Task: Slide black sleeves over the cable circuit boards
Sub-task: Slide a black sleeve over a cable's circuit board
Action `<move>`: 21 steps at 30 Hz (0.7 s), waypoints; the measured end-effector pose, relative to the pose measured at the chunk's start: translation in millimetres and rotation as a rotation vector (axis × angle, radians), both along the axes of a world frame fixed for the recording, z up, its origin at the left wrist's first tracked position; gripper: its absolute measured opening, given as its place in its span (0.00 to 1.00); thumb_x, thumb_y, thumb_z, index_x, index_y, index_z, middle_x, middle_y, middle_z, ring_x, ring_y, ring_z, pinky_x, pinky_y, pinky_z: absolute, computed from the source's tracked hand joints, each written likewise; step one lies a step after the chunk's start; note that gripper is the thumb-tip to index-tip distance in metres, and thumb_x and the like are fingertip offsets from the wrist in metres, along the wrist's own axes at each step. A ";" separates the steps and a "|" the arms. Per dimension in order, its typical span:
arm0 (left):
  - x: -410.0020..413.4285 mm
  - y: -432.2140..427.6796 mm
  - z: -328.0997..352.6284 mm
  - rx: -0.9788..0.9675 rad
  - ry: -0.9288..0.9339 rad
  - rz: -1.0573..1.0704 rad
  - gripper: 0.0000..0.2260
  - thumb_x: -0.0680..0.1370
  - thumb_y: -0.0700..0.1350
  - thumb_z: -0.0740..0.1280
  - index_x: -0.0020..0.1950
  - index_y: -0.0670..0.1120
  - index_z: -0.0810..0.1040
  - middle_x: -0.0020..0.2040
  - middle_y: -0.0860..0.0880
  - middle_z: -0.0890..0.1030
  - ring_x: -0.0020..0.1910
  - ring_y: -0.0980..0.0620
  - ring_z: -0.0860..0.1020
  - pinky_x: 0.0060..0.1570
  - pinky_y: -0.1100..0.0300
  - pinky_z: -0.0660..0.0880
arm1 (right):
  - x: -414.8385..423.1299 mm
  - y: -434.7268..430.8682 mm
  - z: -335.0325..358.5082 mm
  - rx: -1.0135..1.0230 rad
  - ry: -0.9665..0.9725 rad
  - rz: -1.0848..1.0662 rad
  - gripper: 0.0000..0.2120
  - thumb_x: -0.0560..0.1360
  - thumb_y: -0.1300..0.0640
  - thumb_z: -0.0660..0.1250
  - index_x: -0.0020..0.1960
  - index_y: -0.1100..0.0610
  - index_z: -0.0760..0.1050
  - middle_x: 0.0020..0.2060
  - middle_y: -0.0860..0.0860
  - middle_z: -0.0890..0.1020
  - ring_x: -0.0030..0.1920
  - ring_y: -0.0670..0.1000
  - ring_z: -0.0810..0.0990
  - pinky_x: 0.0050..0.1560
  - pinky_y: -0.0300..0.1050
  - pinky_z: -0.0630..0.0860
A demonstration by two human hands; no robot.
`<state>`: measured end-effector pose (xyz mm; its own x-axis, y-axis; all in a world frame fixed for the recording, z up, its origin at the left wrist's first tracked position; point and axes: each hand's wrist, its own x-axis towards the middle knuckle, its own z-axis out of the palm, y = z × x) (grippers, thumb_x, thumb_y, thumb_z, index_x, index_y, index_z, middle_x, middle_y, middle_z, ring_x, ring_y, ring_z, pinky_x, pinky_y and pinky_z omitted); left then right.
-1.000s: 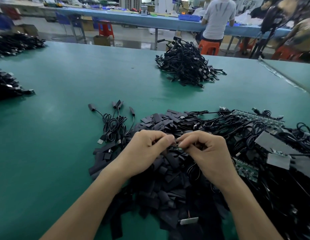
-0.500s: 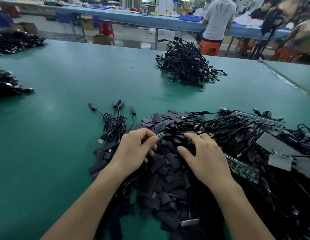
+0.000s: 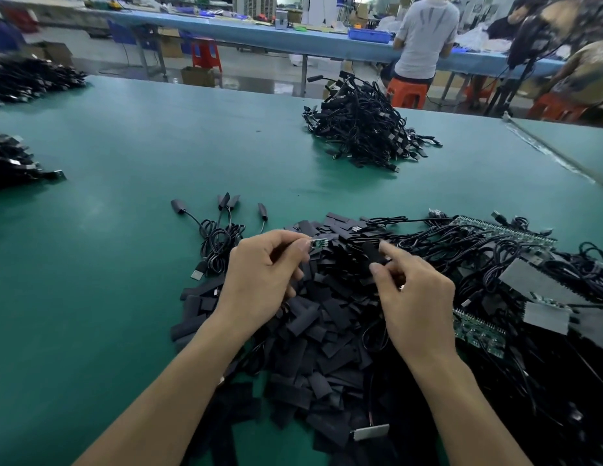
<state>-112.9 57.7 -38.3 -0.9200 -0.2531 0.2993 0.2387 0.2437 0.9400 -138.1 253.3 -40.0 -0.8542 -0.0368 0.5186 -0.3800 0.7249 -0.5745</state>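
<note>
factory assembly floor; long green worktable (image 3: 132, 183); cable heaps (image 3: 360, 129); seated worker (image 3: 424, 38)

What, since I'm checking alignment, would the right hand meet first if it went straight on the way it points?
Probably the circuit board pinched in the left hand; the right hand, pinching a black sleeve, points at it across a gap. Depth is uncertain.
</note>
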 end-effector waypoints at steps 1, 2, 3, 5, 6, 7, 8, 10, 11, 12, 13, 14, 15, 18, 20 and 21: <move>-0.2 2.8 -0.9 0.031 -0.016 -0.018 0.08 0.81 0.42 0.67 0.47 0.54 0.82 0.35 0.53 0.83 0.27 0.57 0.77 0.26 0.66 0.74 | -0.3 -0.1 0.6 -0.027 -0.019 0.028 0.19 0.77 0.58 0.71 0.68 0.56 0.76 0.38 0.42 0.81 0.43 0.46 0.78 0.51 0.35 0.70; -0.5 5.9 -3.1 0.050 -0.037 -0.030 0.07 0.81 0.42 0.67 0.47 0.52 0.82 0.35 0.52 0.83 0.28 0.56 0.78 0.26 0.65 0.74 | -0.7 0.1 0.9 -0.048 -0.032 0.059 0.21 0.77 0.58 0.70 0.70 0.56 0.74 0.38 0.41 0.80 0.43 0.46 0.78 0.52 0.35 0.70; -0.8 9.0 -6.6 0.060 -0.062 -0.034 0.07 0.82 0.41 0.67 0.47 0.51 0.82 0.34 0.52 0.82 0.28 0.56 0.78 0.26 0.64 0.75 | -1.5 0.9 0.9 -0.060 -0.036 0.090 0.20 0.77 0.58 0.70 0.69 0.56 0.75 0.40 0.41 0.81 0.45 0.46 0.79 0.52 0.35 0.71; -1.2 13.6 -14.3 0.059 -0.105 -0.023 0.08 0.82 0.40 0.66 0.48 0.51 0.81 0.32 0.52 0.81 0.28 0.56 0.77 0.26 0.63 0.75 | -2.6 2.6 0.5 -0.062 -0.023 0.142 0.14 0.77 0.59 0.70 0.63 0.54 0.80 0.46 0.44 0.82 0.48 0.44 0.79 0.54 0.37 0.74; -1.1 14.7 -17.3 0.055 -0.117 -0.014 0.08 0.82 0.40 0.66 0.48 0.51 0.81 0.32 0.52 0.80 0.28 0.56 0.77 0.26 0.63 0.75 | -2.8 3.0 0.2 -0.064 -0.023 0.161 0.12 0.77 0.59 0.70 0.60 0.53 0.82 0.47 0.44 0.83 0.48 0.41 0.79 0.53 0.37 0.76; -1.1 15.0 -19.5 0.051 -0.122 -0.005 0.08 0.82 0.39 0.65 0.50 0.52 0.80 0.33 0.52 0.80 0.28 0.57 0.76 0.26 0.63 0.75 | -2.8 3.1 -0.2 -0.074 -0.033 0.180 0.10 0.77 0.59 0.70 0.57 0.51 0.83 0.46 0.43 0.83 0.47 0.41 0.80 0.52 0.38 0.76; -1.2 14.6 -20.9 0.049 -0.123 0.002 0.09 0.82 0.39 0.65 0.51 0.53 0.80 0.33 0.52 0.80 0.28 0.57 0.76 0.26 0.63 0.74 | -2.8 3.1 -0.8 -0.096 -0.050 0.199 0.09 0.77 0.59 0.70 0.55 0.50 0.83 0.45 0.41 0.83 0.47 0.40 0.80 0.50 0.37 0.77; -1.2 13.2 -22.4 0.033 -0.130 0.001 0.10 0.83 0.40 0.64 0.51 0.54 0.81 0.34 0.52 0.80 0.29 0.57 0.77 0.26 0.64 0.74 | -2.9 3.4 -2.3 -0.139 -0.073 0.227 0.06 0.78 0.58 0.69 0.51 0.48 0.82 0.41 0.40 0.82 0.44 0.40 0.81 0.45 0.34 0.76; -1.1 12.9 -22.5 0.019 -0.139 -0.008 0.10 0.83 0.41 0.64 0.51 0.55 0.81 0.35 0.52 0.81 0.29 0.57 0.78 0.26 0.64 0.73 | -3.0 3.4 -2.9 -0.155 -0.068 0.238 0.06 0.78 0.58 0.69 0.50 0.48 0.81 0.39 0.39 0.82 0.43 0.40 0.81 0.43 0.32 0.75; -0.8 12.9 -22.3 0.007 -0.146 -0.021 0.10 0.83 0.42 0.64 0.50 0.55 0.81 0.36 0.52 0.82 0.30 0.57 0.78 0.26 0.64 0.73 | -3.1 3.5 -3.4 -0.168 -0.063 0.252 0.06 0.78 0.59 0.69 0.50 0.48 0.81 0.39 0.39 0.82 0.42 0.40 0.81 0.42 0.31 0.75; -0.5 13.4 -22.1 0.000 -0.147 -0.037 0.09 0.83 0.43 0.64 0.50 0.55 0.81 0.37 0.53 0.83 0.30 0.57 0.79 0.27 0.64 0.74 | -2.8 3.4 -3.6 -0.177 -0.062 0.272 0.07 0.78 0.59 0.70 0.50 0.48 0.81 0.39 0.38 0.82 0.42 0.39 0.81 0.42 0.30 0.75; -0.2 14.0 -22.2 -0.001 -0.142 -0.055 0.08 0.82 0.44 0.65 0.50 0.56 0.81 0.38 0.54 0.83 0.31 0.56 0.80 0.28 0.63 0.75 | -2.1 3.0 -3.8 -0.178 -0.061 0.296 0.08 0.77 0.60 0.70 0.50 0.47 0.81 0.40 0.37 0.83 0.43 0.38 0.81 0.42 0.28 0.74; 0.2 14.6 -22.5 0.004 -0.134 -0.076 0.06 0.82 0.45 0.66 0.51 0.56 0.81 0.39 0.54 0.84 0.32 0.54 0.81 0.31 0.62 0.76 | -1.3 2.0 -4.0 -0.178 -0.062 0.321 0.09 0.77 0.61 0.71 0.50 0.47 0.81 0.42 0.37 0.83 0.44 0.37 0.81 0.43 0.27 0.73; 2.0 16.1 -24.0 0.042 -0.130 -0.150 0.05 0.78 0.44 0.72 0.51 0.54 0.82 0.41 0.50 0.85 0.37 0.49 0.82 0.36 0.61 0.79 | -0.6 -0.8 -5.3 -0.182 -0.085 0.377 0.12 0.76 0.62 0.71 0.50 0.44 0.81 0.46 0.34 0.82 0.45 0.36 0.82 0.44 0.25 0.72; 2.0 16.5 -25.0 0.076 -0.132 -0.177 0.06 0.77 0.42 0.74 0.51 0.52 0.83 0.41 0.49 0.85 0.37 0.49 0.82 0.37 0.59 0.80 | -1.7 -0.7 -6.9 -0.168 -0.098 0.389 0.12 0.76 0.62 0.72 0.51 0.44 0.82 0.45 0.34 0.83 0.45 0.37 0.82 0.45 0.26 0.73; 1.2 16.6 -25.6 0.093 -0.135 -0.183 0.07 0.76 0.41 0.74 0.51 0.51 0.83 0.41 0.48 0.85 0.37 0.48 0.82 0.37 0.58 0.80 | -2.3 -0.3 -7.7 -0.156 -0.104 0.393 0.12 0.75 0.61 0.73 0.52 0.45 0.83 0.44 0.36 0.84 0.45 0.38 0.82 0.46 0.28 0.74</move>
